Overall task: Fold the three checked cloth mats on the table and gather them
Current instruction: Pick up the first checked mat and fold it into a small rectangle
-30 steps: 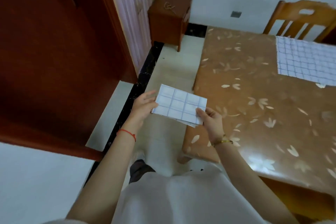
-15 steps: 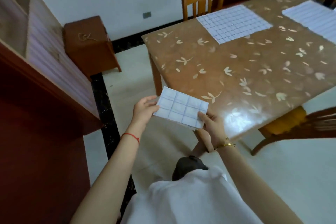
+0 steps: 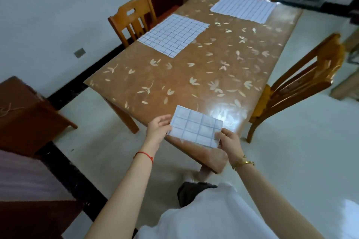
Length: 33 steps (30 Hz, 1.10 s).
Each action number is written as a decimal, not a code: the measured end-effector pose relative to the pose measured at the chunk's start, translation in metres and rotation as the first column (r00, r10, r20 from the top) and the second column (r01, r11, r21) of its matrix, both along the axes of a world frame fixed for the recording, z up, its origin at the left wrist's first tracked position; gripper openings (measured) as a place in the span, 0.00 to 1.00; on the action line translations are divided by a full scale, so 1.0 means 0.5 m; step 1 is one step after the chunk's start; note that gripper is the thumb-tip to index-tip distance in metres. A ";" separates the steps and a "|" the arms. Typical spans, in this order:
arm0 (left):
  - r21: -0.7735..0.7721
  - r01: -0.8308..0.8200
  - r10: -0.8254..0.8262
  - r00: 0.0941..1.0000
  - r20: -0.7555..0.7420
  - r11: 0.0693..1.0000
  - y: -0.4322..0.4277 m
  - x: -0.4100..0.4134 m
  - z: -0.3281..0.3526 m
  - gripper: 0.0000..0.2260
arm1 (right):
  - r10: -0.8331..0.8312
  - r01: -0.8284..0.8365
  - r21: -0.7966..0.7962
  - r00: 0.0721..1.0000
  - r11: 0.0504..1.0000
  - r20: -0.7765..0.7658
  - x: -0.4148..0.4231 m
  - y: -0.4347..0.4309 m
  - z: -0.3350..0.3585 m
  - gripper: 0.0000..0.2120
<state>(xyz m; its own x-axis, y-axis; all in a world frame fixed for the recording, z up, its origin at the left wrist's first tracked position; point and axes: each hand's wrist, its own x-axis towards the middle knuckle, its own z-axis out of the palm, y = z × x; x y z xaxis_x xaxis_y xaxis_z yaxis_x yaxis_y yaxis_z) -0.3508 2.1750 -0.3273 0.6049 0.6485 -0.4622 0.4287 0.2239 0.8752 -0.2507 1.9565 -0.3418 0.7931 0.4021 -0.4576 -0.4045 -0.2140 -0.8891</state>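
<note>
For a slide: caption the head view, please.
Left hand and right hand hold a folded mat over the table edge; two unfolded mats lie beyond.

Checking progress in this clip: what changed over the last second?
The left hand and right hand carried the folded checked mat from over the floor to over the near corner of the table; the view swung towards it. Unchanged: both hands pinch its ends, nothing let go; the nearer unfolded mat and farther unfolded mat lie flat.
</note>
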 end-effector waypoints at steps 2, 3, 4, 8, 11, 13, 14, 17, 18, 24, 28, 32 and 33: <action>0.004 0.070 -0.070 0.997 -0.038 0.998 0.025 0.045 -0.013 0.23 | -0.041 0.041 -0.032 0.999 0.999 0.009 0.013 0.010 -0.011 0.08; 0.003 0.101 -0.101 0.994 -0.046 0.995 0.036 0.068 -0.017 0.23 | -0.056 0.057 -0.047 0.998 0.997 0.026 0.021 0.016 -0.019 0.08; 0.004 0.129 -0.128 0.990 -0.055 0.992 0.046 0.089 -0.020 0.22 | -0.065 0.067 -0.059 0.997 0.996 0.041 0.027 0.022 -0.025 0.07; 0.005 0.223 -0.221 0.969 -0.109 0.975 0.072 0.151 -0.038 0.23 | -0.102 0.115 -0.174 0.991 0.978 0.084 0.060 0.036 -0.067 0.05; -0.009 0.258 -0.256 0.953 -0.159 0.966 0.085 0.175 -0.063 0.21 | -0.079 0.097 -0.301 0.994 0.949 0.074 0.086 0.043 -0.097 0.05; -0.024 0.265 -0.264 0.941 -0.210 0.964 0.087 0.181 -0.086 0.18 | -0.052 0.075 -0.381 0.996 0.922 0.070 0.090 0.052 -0.104 0.03; -0.032 0.262 -0.262 0.937 -0.232 0.964 0.088 0.183 -0.099 0.16 | -0.051 0.071 -0.411 0.997 0.909 0.060 0.089 0.058 -0.108 0.05; -0.031 0.286 -0.282 0.913 -0.295 0.958 0.094 0.189 -0.126 0.14 | -0.056 0.050 -0.499 0.998 0.865 0.003 0.084 0.069 -0.128 0.05; -0.033 0.305 -0.300 0.901 -0.312 0.952 0.097 0.189 -0.135 0.14 | -0.063 0.039 -0.520 0.998 0.853 -0.027 0.080 0.071 -0.138 0.06; -0.058 0.458 -0.447 0.821 -0.354 0.887 0.123 0.188 -0.190 0.17 | -0.184 0.093 -0.568 0.977 0.817 -0.105 0.058 0.089 -0.163 0.04; -0.132 0.512 -0.522 0.771 -0.365 0.849 0.140 0.194 -0.216 0.18 | -0.246 0.146 -0.597 0.965 0.789 -0.089 0.046 0.095 -0.161 0.06; -0.184 0.516 -0.546 0.757 -0.359 0.837 0.143 0.197 -0.215 0.17 | -0.300 0.179 -0.630 0.950 0.756 -0.090 0.030 0.098 -0.173 0.09; -0.186 0.522 -0.552 0.754 -0.355 0.832 0.143 0.198 -0.213 0.17 | -0.318 0.192 -0.635 0.944 0.748 -0.089 0.028 0.098 -0.176 0.10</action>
